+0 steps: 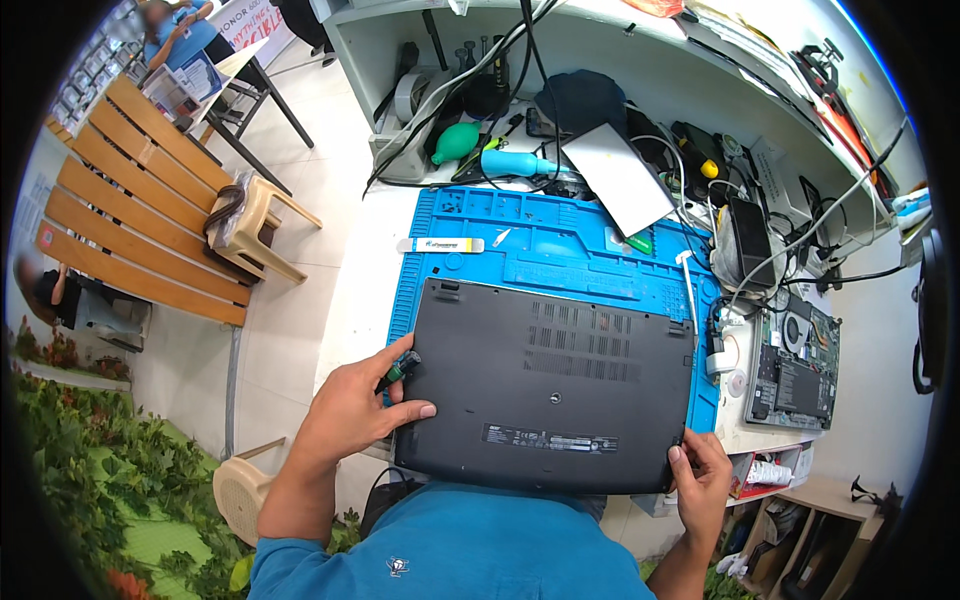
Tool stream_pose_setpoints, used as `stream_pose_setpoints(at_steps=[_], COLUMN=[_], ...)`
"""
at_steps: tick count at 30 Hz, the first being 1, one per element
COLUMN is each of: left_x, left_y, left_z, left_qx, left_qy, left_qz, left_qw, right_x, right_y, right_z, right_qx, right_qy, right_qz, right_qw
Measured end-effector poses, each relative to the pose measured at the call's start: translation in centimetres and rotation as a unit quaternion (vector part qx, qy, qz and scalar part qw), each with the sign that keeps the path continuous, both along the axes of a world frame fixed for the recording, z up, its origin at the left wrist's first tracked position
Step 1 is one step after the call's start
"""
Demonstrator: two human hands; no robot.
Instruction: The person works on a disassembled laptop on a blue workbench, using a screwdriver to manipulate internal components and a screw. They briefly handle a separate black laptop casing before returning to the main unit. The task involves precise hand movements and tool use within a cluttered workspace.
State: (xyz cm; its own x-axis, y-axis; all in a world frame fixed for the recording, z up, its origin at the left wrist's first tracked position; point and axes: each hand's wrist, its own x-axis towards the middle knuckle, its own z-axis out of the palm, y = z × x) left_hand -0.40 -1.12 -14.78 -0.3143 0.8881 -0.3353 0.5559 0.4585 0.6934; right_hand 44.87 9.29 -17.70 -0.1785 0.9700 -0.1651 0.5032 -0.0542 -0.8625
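A black laptop point(470, 390) lies upside down in front of me, its vented bottom cover facing up. Its far part rests over a blue repair mat point(600, 270), and its near edge reaches my body. My left hand point(365, 400) grips the laptop's left edge, thumb on the cover. A small screwdriver point(399, 370) with a green and black handle is also held in its fingers. On the near right corner my right hand point(700, 475) is closed, thumb on top and fingers at the side, partly hidden.
Beyond the laptop, a flat strip-shaped packet point(440, 245) lies on the mat. A white card-like panel point(620, 180), a green air blower point(457, 144) and cables crowd the back. At right sits an opened laptop chassis point(795, 365). A beige stool point(260, 225) stands left.
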Motion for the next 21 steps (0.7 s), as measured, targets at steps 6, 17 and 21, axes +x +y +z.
stream_pose_setpoints(at_steps=[6,17,21], left_x=[0.1,-1.1,-1.3], left_y=[0.0,-0.3,-0.4], left_z=[0.2,-1.6,-1.5], left_qx=[-0.005,0.032,0.038], left_qy=[0.002,-0.044,-0.055], left_qz=[0.016,-0.012,-0.018], left_qw=[1.0,0.998,0.998], right_x=[-0.8,-1.3,-0.3], right_y=[0.2,0.2,0.4], right_z=[0.7,1.2,0.5], right_qx=[0.007,-0.035,0.0], right_qy=[-0.01,-0.021,-0.051], right_qz=[0.002,-0.028,-0.006], right_qw=[1.0,0.999,0.999])
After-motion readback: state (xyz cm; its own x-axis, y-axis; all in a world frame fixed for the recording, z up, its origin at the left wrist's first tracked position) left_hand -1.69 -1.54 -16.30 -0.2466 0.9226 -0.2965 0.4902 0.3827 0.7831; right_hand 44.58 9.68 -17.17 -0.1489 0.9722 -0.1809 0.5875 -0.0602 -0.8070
